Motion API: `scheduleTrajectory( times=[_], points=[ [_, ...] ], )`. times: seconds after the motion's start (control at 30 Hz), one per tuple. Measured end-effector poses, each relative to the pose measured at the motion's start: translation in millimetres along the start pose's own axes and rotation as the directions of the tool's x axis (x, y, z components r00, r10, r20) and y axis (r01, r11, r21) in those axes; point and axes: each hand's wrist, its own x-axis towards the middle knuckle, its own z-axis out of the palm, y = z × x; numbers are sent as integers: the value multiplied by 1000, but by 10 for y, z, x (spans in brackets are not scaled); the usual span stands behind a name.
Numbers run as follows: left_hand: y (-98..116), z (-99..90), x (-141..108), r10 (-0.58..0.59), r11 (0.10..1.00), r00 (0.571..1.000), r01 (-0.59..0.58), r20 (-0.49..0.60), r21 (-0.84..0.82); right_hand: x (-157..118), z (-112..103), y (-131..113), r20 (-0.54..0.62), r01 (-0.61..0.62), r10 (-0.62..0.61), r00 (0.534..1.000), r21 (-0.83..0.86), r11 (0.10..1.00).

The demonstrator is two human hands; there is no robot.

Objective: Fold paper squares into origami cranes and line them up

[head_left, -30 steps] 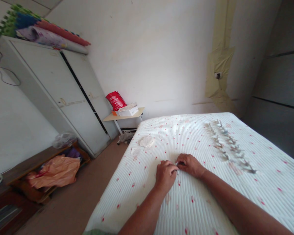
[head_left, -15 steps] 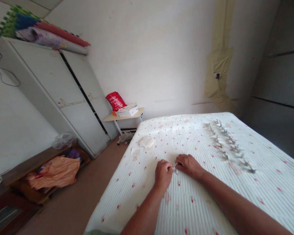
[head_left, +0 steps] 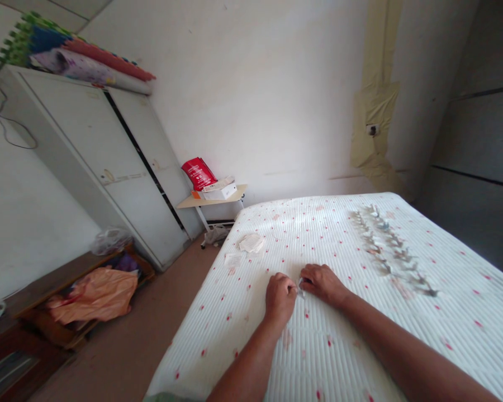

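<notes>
Low over the bed (head_left: 235,335), my two hands are close together with a small folded piece of paper (head_left: 300,291) between them. My left hand (head_left: 280,293) is closed, pinching the paper's left side. From the other side my right hand (head_left: 322,281) pinches it too, fingers curled. The paper is whitish, small and partly covered by the fingers, so its exact shape is hard to make out. Further right lie rows of several small folded paper figures (head_left: 396,245), which look like cranes. To the left rests a loose pile of paper squares (head_left: 251,243) with print on them.
A small side table (head_left: 184,202) beyond the bed's left corner holds a red bag (head_left: 198,173) and a white box (head_left: 220,192). A grey cabinet (head_left: 84,134) stands at left, with rolled mats (head_left: 96,70) on top. An orange plastic bag (head_left: 96,293) lies on low wooden furniture.
Both hands stay at nearly the same spot, still pinching the small paper. Only a very slight shift of the fingers and the view shows.
</notes>
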Motion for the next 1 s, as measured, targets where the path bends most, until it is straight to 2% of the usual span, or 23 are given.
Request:
scheduleTrajectory(
  times=[0.17,0.6,1.0],
  points=[
    [6,1,21,-37,999,999,37,25,9,0,23,23,-14,12,-12,1000,12,1000],
    [90,-25,3,-9,987,1000,6,21,158,5,27,16,-24,20,-19,1000,21,1000],
    [180,54,41,-150,956,988,151,-23,251,-9,-3,-13,-12,5,-5,1000,20,1000]
  ],
)
